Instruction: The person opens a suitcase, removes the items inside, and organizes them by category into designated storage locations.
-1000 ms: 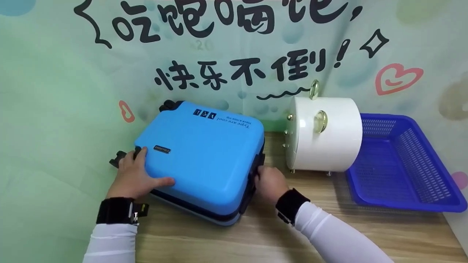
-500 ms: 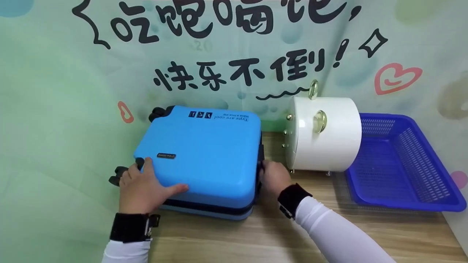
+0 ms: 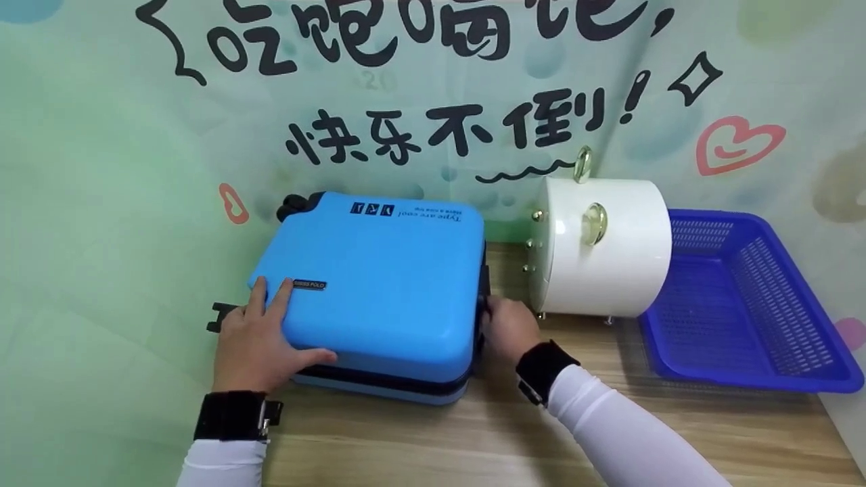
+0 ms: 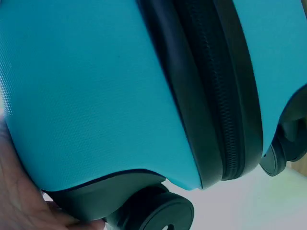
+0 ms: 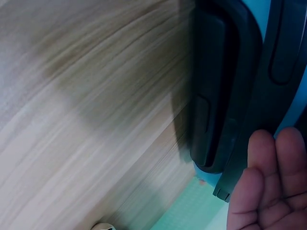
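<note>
A bright blue suitcase (image 3: 379,291) with a dark zipped seam lies flat, its wheels to the left. My left hand (image 3: 254,348) rests at its near left corner. Two straight fingers lie on the lid and the thumb along the front edge. In the left wrist view part of the left hand (image 4: 19,187) shows beside a black wheel (image 4: 165,211). My right hand (image 3: 511,330) is at the suitcase's right side, fingers bent against the black trim. In the right wrist view fingertips (image 5: 263,143) touch that trim beside a black handle (image 5: 208,91); the thumb is hidden.
Right of the suitcase, a white cylindrical box (image 3: 609,270) with gold handles lies on its side. A blue plastic basket (image 3: 758,385) stands behind it at the right. The wooden table (image 3: 379,453) meets a printed green backdrop (image 3: 122,203) at the left and back.
The suitcase has turned counter-clockwise, its front edge now nearly level across the view. My right hand went slightly right with it. The left hand's fingers have shifted further onto the lid.
</note>
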{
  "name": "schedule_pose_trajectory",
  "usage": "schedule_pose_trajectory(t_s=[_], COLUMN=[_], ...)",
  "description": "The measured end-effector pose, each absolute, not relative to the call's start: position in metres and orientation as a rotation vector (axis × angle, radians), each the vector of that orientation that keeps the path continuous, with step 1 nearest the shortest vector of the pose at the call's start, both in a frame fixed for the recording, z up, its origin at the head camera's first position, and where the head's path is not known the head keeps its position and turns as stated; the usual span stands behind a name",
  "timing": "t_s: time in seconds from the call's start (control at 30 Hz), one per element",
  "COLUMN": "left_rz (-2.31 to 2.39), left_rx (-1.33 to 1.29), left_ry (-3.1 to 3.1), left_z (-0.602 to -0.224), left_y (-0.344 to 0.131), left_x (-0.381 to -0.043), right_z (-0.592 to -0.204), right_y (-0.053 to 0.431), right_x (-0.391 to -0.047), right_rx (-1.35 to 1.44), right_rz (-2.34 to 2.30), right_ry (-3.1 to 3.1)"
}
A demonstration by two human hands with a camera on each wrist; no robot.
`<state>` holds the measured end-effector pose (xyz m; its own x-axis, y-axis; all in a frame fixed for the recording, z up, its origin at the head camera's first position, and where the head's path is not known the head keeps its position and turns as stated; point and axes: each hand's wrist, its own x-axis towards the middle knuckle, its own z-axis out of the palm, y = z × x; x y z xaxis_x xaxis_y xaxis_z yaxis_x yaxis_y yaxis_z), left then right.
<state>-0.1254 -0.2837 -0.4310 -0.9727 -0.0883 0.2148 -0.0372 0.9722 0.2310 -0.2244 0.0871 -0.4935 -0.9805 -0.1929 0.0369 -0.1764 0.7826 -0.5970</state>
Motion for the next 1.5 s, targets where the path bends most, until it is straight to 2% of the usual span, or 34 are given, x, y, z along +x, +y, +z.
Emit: schedule_pose_trajectory(t_s=[0.3,0.7,1.5], left_rz=[-0.211,-0.197,-0.139], left_rx=[0.256,0.556,0.595], left_ry=[-2.793,-2.802,-2.804], left_z=[-0.438,-0.439,-0.44], left_y=[-0.262,-0.222,-0.202], left_x=[-0.114,-0.109,-0.112], right_z=[-0.498,-0.497,-0.502], right_y=[0.088,0.095,0.102], right_x=[-0.217,-0.22,-0.198], right_rx=[-0.427,-0.376,-0.386], right_rz=[-1.032,-0.98,-1.015], right_ry=[2.985,3.028,3.044])
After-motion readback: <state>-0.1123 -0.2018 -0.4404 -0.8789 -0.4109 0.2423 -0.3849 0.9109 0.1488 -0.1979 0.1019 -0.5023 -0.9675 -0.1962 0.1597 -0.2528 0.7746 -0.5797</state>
